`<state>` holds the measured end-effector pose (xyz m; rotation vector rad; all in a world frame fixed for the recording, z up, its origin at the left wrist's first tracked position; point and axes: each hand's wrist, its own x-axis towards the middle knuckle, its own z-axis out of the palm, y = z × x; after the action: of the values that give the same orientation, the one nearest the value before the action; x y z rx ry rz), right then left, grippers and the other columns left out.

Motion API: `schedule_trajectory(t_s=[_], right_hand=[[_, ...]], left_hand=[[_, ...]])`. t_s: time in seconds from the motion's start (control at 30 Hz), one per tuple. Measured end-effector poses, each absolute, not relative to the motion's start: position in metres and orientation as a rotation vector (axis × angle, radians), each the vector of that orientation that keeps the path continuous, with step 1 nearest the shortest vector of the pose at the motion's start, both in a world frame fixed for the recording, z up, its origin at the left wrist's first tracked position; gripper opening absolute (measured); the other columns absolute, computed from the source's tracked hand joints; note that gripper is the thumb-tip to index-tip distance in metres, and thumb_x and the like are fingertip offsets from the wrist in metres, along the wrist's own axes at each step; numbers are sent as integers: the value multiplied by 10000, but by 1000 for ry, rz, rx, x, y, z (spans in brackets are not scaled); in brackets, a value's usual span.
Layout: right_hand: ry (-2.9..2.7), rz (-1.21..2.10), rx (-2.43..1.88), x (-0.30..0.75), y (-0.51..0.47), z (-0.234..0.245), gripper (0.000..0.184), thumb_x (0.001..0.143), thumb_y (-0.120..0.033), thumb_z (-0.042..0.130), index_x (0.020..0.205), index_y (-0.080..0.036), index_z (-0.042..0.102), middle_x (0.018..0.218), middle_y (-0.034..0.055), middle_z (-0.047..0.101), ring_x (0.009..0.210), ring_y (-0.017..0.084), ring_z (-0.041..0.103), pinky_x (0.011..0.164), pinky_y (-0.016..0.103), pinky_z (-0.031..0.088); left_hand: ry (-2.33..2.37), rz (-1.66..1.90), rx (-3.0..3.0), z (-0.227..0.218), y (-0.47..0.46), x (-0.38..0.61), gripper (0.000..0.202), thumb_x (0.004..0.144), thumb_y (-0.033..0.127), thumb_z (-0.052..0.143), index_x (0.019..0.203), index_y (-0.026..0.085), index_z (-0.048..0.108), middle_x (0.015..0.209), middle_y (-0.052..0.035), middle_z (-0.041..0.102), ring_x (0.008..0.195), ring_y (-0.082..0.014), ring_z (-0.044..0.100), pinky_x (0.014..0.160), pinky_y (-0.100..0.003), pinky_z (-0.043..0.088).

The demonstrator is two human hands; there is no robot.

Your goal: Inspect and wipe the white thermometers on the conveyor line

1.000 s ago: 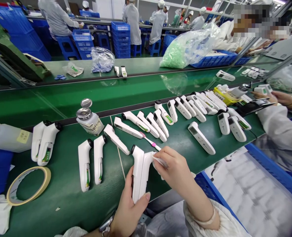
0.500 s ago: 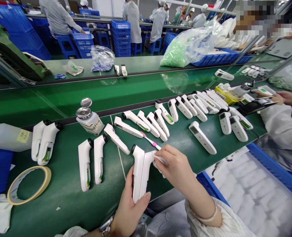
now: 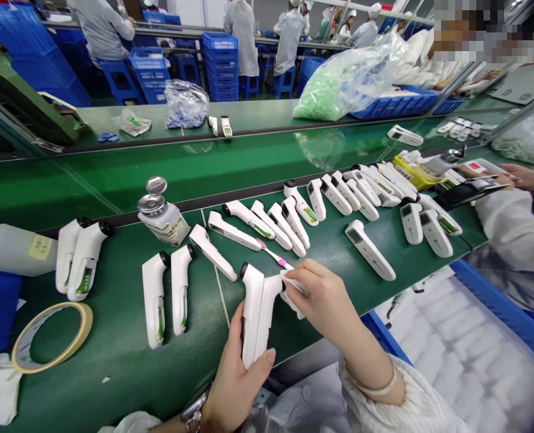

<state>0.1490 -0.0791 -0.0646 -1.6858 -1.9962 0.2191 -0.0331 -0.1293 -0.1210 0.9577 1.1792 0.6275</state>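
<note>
Where our two hands meet just to the near side of the toothbrush (image 3: 281, 261), we find a pair of white pistol-shaped devices (image 3: 251, 313) held above the desk (image 3: 113, 355), back to back and touching, their heads uppermost and pointing apart. Our left hand (image 3: 237, 376) has its grip closed around the lower ends of both devices, the thumb lying across the front. Our right hand (image 3: 325, 297) keeps its grip pinched on a white wipe (image 3: 299, 287), which sits at the head of the right-hand device.

We note the toothbrush itself, pink and white, lying on the desk close to the right hand. To its left lie two open-handled devices (image 3: 153, 294), green showing in their handles; farther left and beyond them is a metal-topped bottle (image 3: 170, 224), its lid raised. Well to the left of the toothbrush we see another device pair (image 3: 86, 258) and a tape roll (image 3: 84, 331).

To the right of the toothbrush lies a single device (image 3: 370, 251) with a display. Beyond it, a row of devices (image 3: 337, 195) runs toward a yellow tray (image 3: 409, 172), near a co-worker's hands (image 3: 524, 178). Across the far side, we see a green strip (image 3: 181, 171).
</note>
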Motion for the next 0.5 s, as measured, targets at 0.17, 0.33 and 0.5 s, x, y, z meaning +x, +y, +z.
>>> schedule_trajectory(t_s=[0.17, 0.33, 0.5], right_hand=[[-2012, 246, -1664, 148, -80, -66, 145, 813, -112, 519, 787, -164, 652, 747, 58, 609, 645, 174, 590, 566, 273, 475], [-1978, 224, -1683, 149, -79, -67, 142, 818, -121, 516, 805, -161, 651, 757, 65, 610, 672, 187, 600, 596, 290, 485], [-1994, 241, -1668, 148, -80, -67, 143, 812, -109, 517, 794, -161, 649, 758, 61, 610, 664, 177, 589, 582, 279, 478]], left_hand=[[1188, 648, 933, -118, -129, -32, 777, 783, 401, 581, 1425, 230, 177, 1332, -121, 440, 1204, -286, 445, 1058, -421, 290], [1195, 658, 940, -119, -129, -32, 782, 776, 400, 592, 1423, 221, 190, 1306, -124, 466, 1199, -294, 448, 1054, -426, 296], [1148, 601, 974, -122, -128, -35, 780, 808, 398, 559, 1434, 237, 122, 1344, -130, 421, 1199, -288, 451, 1047, -428, 309]])
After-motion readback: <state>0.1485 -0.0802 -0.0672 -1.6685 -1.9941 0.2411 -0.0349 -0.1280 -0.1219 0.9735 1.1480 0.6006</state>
